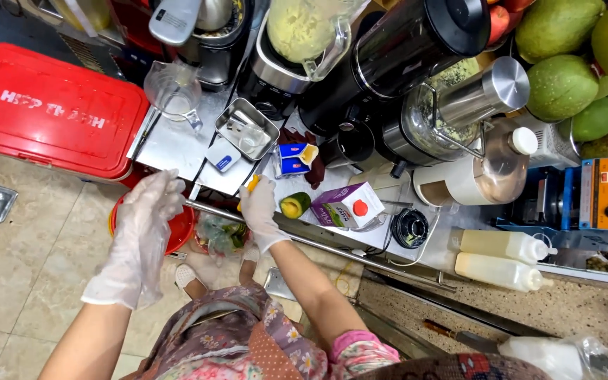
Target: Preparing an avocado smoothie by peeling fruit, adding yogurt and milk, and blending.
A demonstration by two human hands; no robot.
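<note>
Nearest, the person's floral sleeves fill the bottom edge, both forearms reaching up toward the desk.

Left hand, in a loose clear glove, hangs over the tiled floor short of the desk's metal rail. Fingers spread and slack; nothing held. Red bucket sits just beyond and below it.

Right hand, gloved too, is at the desk edge. Fingers are curled round a small yellow-orange handle, probably a knife or peeler; blade not visible, so cannot say which.

Landmark: the cut avocado piece. It lies on the desk just right of the right hand, almost touching, cut face showing yellow. Long axis runs slantwise, from lower left up to the right. The right hand is clearly the nearer one; the left hand is well apart, off to the left.

Just right of the avocado piece, a purple and white carton with a red cap, tipped on its side. Just beyond it, a small blue carton. Further back and left of it, a steel tray and a clear measuring jug.

Farthest from it: blenders and a juicer in a row, and green mangoes piled at far right.
</note>
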